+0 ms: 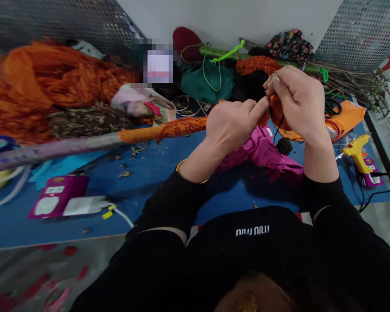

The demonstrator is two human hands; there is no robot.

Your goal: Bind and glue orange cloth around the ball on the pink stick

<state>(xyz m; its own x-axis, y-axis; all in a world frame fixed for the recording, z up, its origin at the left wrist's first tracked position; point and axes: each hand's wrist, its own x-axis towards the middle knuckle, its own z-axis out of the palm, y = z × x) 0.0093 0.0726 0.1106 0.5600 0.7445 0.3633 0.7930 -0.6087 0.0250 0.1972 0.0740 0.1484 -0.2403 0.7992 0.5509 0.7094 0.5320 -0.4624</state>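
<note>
A long pole [182, 125] wrapped in orange patterned cloth, with a greyish stretch at its left part, lies across the blue table. My left hand [232, 121] is closed over the right part of this wrapped pole, its index finger stretched toward my other hand. Raised just beyond is my right hand [297, 97], its thumb and fingers pinched on something small and brownish that I cannot make out. A thin dark cord hangs below it, near a small dark lump [284, 146]. Magenta cloth [263, 151] lies beneath both hands.
Orange fabric [61, 78] and dried leaves [87, 121] are heaped at the left. A yellow glue gun [358, 151] lies at the right, by orange sheets [349, 115]. Twigs [360, 86] stick out past the back right. A purple box [60, 195] and white adapter [84, 205] sit front left.
</note>
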